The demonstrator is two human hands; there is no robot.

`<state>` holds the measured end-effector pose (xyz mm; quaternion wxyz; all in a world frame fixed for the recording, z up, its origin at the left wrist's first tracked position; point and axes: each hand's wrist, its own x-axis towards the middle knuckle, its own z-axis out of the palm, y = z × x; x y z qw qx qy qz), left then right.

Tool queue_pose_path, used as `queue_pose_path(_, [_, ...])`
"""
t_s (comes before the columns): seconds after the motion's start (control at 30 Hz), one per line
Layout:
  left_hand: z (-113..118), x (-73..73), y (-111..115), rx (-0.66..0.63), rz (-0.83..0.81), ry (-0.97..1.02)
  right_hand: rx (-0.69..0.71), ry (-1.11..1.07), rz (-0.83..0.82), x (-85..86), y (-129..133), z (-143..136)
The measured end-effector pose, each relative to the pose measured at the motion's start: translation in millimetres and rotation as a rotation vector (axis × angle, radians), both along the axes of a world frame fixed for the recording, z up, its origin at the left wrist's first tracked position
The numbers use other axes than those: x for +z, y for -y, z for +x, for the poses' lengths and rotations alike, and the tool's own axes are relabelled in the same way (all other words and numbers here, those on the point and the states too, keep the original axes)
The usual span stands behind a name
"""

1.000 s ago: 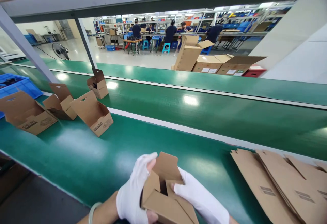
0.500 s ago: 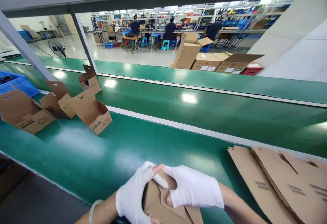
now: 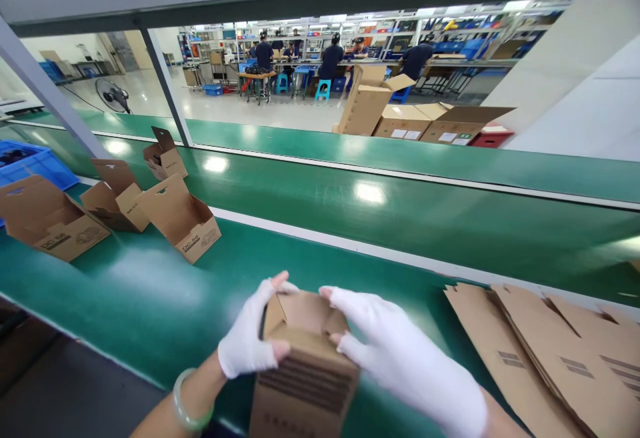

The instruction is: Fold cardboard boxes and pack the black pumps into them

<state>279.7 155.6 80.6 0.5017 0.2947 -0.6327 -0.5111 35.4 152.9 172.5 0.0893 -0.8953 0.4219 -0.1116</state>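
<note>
Between my hands is a small brown cardboard box (image 3: 305, 391), tilted towards me, with folded flaps at its upper end and dark printed stripes on the side facing me. My left hand (image 3: 253, 331), in a white glove with bare fingertips, grips the box's left edge, thumb on the near side. My right hand (image 3: 395, 351), gloved the same way, holds the right edge near the flaps, fingers and thumb bent around it. The box's lower end runs out of view.
Flat cardboard blanks (image 3: 550, 358) lie stacked on the right of the green bench (image 3: 225, 305). Open boxes (image 3: 200, 238) stand at the left beside a blue crate (image 3: 40, 168). Another open box (image 3: 167, 158) sits on the green conveyor belt (image 3: 300, 185). A grey post (image 3: 167, 85) rises beyond.
The box between my hands has been turned and raised, so its striped side and flapped end show. My hands moved to its two edges. The box on the belt shifted left.
</note>
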Motion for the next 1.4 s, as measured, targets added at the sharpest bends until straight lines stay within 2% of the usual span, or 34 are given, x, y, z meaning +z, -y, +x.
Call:
queue_pose_path(0.07, [12,11.0,16,0.210,0.105,-0.092,0.085,0.091,-0.314,11.5,-13,-6])
queue_pose_path(0.17, [18,22.0,41,0.460,0.389,-0.382,0.325,0.021,-0.543,9.9,-34,3])
queue_pose_path(0.23, [16,23.0,52,0.498,0.547,-0.484,0.425,-0.065,-0.614,-4.9,-42,15])
queue_pose_path(0.3, [11,19.1,58,0.471,0.601,-0.459,0.431,-0.077,-0.676,-22.6,-43,22])
queue_pose_path(0.4, [9,10.4,51,0.502,0.557,-0.380,0.380,0.038,-0.788,-34.9,-36,17])
queue_pose_path(0.47, [11,8.1,40,0.524,0.419,-0.292,0.330,0.100,-0.840,-28.4,-31,9])
queue_pose_path(0.53, [13,11.1,28,0.360,0.134,-0.074,0.298,0.085,-0.825,-14.0,-27,5])
queue_pose_path(0.6, [12,18.2,19,0.137,-0.251,0.185,0.301,0.051,-0.796,1.8,-23,9])
queue_pose_path(0.63, [9,22.3,16,0.076,-0.413,0.262,0.288,0.040,-0.779,8.6,-21,14])
queue_pose_path(0.7, [4,29.2,14,0.100,-0.574,0.268,0.248,0.048,-0.713,19.4,-17,27])
queue_pose_path(0.77, [0,33.0,15,0.162,-0.531,0.210,0.219,0.128,-0.597,28.4,-10,37])
queue_pose_path(0.87, [6,33.9,20,0.160,-0.349,0.204,0.133,0.342,-0.347,44.3,6,39])
queue_pose_path(0.93, [16,33.2,27,0.163,-0.193,0.229,-0.048,0.489,-0.237,55.0,23,33])
queue_pose_path(1.03, [38,31.7,47,0.299,0.022,0.240,-0.321,0.555,-0.180,57.9,57,19])
queue_pose_path(1.1, [55,31.7,62,0.392,0.062,0.218,-0.427,0.502,-0.117,44.8,79,9])
queue_pose_path(1.17, [72,33.5,71,0.478,0.049,0.184,-0.481,0.415,-0.010,20.0,98,-4])
queue_pose_path(1.23, [82,37.0,68,0.703,-0.036,0.106,-0.488,0.351,0.098,-12.2,110,-19])
queue_pose_path(1.3, [81,41.1,53,1.002,-0.236,0.039,-0.500,0.351,0.229,-46.3,114,-36])
queue_pose_path(1.33, [76,43.0,42,1.106,-0.376,0.035,-0.517,0.375,0.294,-62.4,113,-43])
queue_pose_path(1.37, [67,44.2,32,1.123,-0.517,0.075,-0.536,0.406,0.354,-77.2,110,-49])
queue_pose_path(1.4, [54,44.5,22,1.038,-0.639,0.141,-0.544,0.439,0.409,-90.3,105,-51])
